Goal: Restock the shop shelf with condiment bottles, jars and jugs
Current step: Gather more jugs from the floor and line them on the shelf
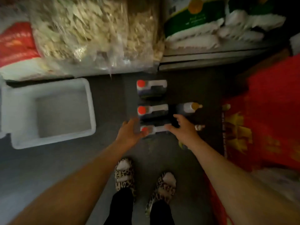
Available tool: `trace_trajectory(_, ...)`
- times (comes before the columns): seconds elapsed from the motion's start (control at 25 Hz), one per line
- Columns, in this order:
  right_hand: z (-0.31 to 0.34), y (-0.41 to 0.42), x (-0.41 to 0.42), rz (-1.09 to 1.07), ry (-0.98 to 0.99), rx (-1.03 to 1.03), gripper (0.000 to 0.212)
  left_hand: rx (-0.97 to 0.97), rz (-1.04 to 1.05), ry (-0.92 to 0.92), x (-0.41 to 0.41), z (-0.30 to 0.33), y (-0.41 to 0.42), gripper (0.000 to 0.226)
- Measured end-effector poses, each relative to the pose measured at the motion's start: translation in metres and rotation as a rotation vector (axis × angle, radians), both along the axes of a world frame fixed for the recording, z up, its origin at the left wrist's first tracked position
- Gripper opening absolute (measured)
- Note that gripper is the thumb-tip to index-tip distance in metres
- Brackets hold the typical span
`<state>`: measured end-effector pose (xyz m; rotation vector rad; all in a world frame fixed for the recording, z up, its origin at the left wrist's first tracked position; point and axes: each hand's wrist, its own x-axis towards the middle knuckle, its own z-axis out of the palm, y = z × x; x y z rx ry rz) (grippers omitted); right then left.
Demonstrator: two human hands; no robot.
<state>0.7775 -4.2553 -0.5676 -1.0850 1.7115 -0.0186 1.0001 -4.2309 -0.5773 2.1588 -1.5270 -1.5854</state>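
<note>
Both hands reach down, fingers spread, holding nothing: left hand point(129, 133) and right hand point(183, 127) flank the nearest jug point(154, 129) on the floor point(105, 101); seemingly to lift it two-handed.

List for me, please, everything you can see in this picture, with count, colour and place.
jugs: three, dark with red caps, in a row on the floor
bottle: one, dark with a yellowish cap, right of the middle jug
foam box: one, white, floor at left
clear bag: one, pale contents, top
red cartons: right
slippers: two, leopard print, bottom
left hand: open, by nearest jug
right hand: open, over nearest jug
</note>
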Motion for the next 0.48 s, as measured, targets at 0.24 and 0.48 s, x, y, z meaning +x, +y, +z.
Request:
trace_trajectory(0.24,-0.115,0.037,-0.013,-0.136,-0.102,-0.075,0.061,-0.044,0.165,0.167,-0.008,-0.127,0.036,0.073)
trace_trajectory(0.48,-0.156,0.048,-0.019,-0.211,-0.353,-0.103,0.067,-0.086,0.239,0.308,0.001,-0.185,0.05,0.109)
